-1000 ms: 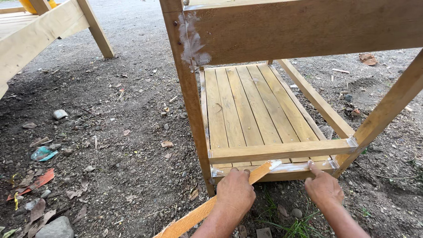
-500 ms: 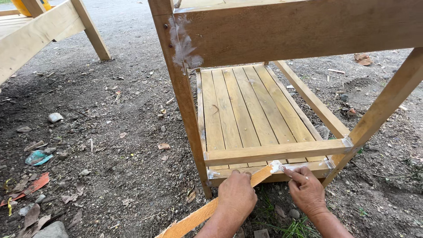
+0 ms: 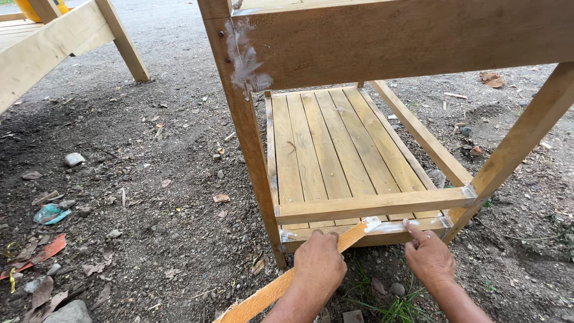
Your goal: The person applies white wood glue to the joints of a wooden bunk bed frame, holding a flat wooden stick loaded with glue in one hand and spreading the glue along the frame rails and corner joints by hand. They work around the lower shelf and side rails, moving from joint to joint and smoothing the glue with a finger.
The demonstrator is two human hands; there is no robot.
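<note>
A wooden table frame (image 3: 382,42) stands on dirt, with a slatted lower shelf (image 3: 335,149). My left hand (image 3: 318,266) grips a thin wooden stick (image 3: 263,296) whose tip carries white paste and rests on the shelf's front rail (image 3: 371,230). My right hand (image 3: 427,257) is just to the right, its index finger pressed into the white paste smeared along that rail. More white paste marks the joint at the upper left leg (image 3: 248,63).
Another wooden frame (image 3: 54,42) stands at the upper left. The dirt ground holds stones (image 3: 74,159), dry leaves, a blue scrap (image 3: 49,213) and a red scrap (image 3: 45,250). Grass (image 3: 391,308) grows near my hands.
My right hand moved left along the front rail toward the stick's tip, its finger now on the paste. My left hand keeps the stick against the rail.
</note>
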